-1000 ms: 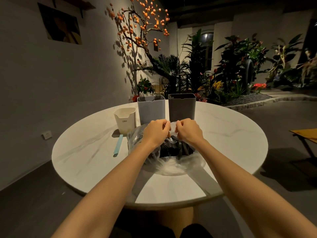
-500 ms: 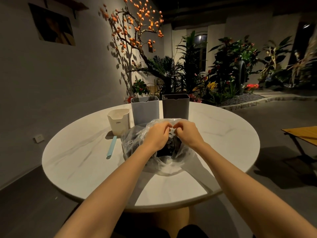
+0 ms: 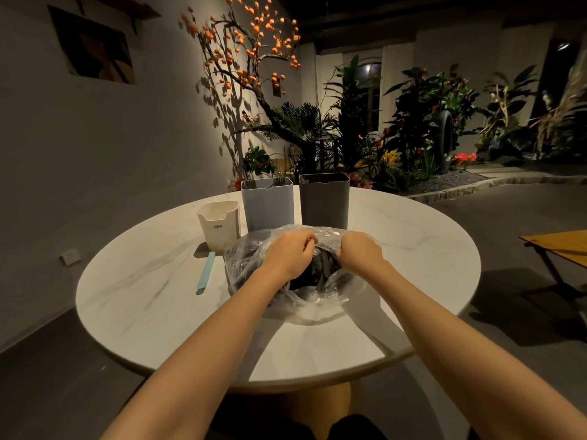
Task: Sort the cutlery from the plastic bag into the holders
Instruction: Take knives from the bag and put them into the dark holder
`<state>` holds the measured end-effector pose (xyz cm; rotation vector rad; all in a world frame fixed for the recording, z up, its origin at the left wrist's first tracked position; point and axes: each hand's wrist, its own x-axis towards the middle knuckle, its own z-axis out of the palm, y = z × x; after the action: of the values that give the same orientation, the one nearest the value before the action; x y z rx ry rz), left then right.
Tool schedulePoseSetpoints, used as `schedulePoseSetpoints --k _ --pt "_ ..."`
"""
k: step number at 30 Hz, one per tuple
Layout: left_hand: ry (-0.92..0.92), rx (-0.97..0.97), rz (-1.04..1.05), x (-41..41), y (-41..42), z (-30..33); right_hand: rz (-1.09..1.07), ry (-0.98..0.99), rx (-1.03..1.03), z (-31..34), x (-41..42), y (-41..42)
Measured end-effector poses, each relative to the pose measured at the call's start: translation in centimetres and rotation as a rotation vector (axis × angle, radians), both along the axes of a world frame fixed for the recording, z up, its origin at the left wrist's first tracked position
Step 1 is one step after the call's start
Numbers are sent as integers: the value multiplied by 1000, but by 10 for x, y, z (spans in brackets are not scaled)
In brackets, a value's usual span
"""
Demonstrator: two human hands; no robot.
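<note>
Gripping clear plastic bag [image 3: 295, 300]: left hand [image 3: 290, 254], right hand [image 3: 360, 252] pinch rim. Film soft, slippery; black cutlery [image 3: 320, 271] light, stiff—take by handles.

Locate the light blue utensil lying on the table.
In the head view the light blue utensil lies flat on the table's left side, just in front of the white holder, left of the plastic bag.

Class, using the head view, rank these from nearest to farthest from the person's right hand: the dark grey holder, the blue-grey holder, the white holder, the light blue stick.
From the right hand:
1. Dark grey holder, just behind it.
2. Blue-grey holder, behind and left.
3. White holder and light blue stick, far left: too close to call.
</note>
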<state>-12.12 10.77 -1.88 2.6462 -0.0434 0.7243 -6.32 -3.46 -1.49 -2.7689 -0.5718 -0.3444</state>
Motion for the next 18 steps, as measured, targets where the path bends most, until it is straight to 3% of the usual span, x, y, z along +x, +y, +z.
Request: schedulePoseSetpoints --k 7,14,18 --pt "102 -46 29 11 2 -3 -50 124 -165 6 -8 6" --pt "39 -207 -14 13 1 -8 47 338 -193 11 5 20" --pt "0 -226 -13 13 0 -8 123 462 -92 19 2 16"
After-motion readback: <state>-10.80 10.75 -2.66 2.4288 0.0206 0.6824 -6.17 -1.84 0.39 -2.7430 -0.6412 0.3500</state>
